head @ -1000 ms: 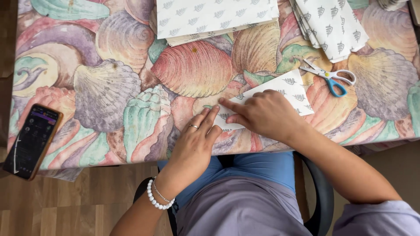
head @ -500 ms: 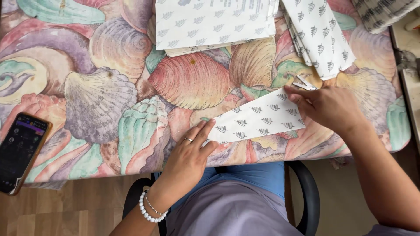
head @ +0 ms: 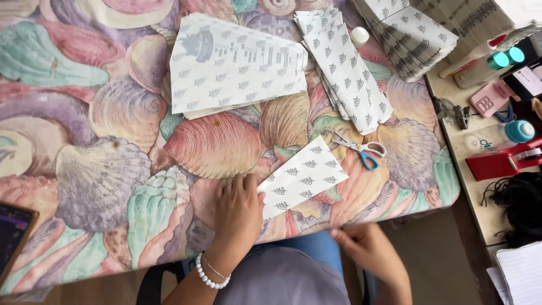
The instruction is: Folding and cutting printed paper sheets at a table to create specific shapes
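Note:
A small white paper sheet with a grey leaf pattern (head: 302,178) lies on the shell-print tablecloth (head: 101,169) near the front edge. My left hand (head: 237,212) rests flat on the sheet's left end, fingers together, with a ring and a white bead bracelet on that arm. My right hand (head: 367,248) hangs below the table edge, off the paper, fingers loosely curled and holding nothing. Blue-handled scissors (head: 361,149) lie just right of the sheet.
Stacks of the same patterned paper lie at the back: a wide pile (head: 237,65), a narrow pile (head: 344,70) and a thick stack (head: 409,34). A phone (head: 14,231) sits at the left edge. A side shelf (head: 451,130) holds a red tape dispenser (head: 502,161), bottles and black cord.
My right hand let go of the patterned sheet and dropped below the table edge. My left hand stayed pressed on the sheet. The view shifted up and right.

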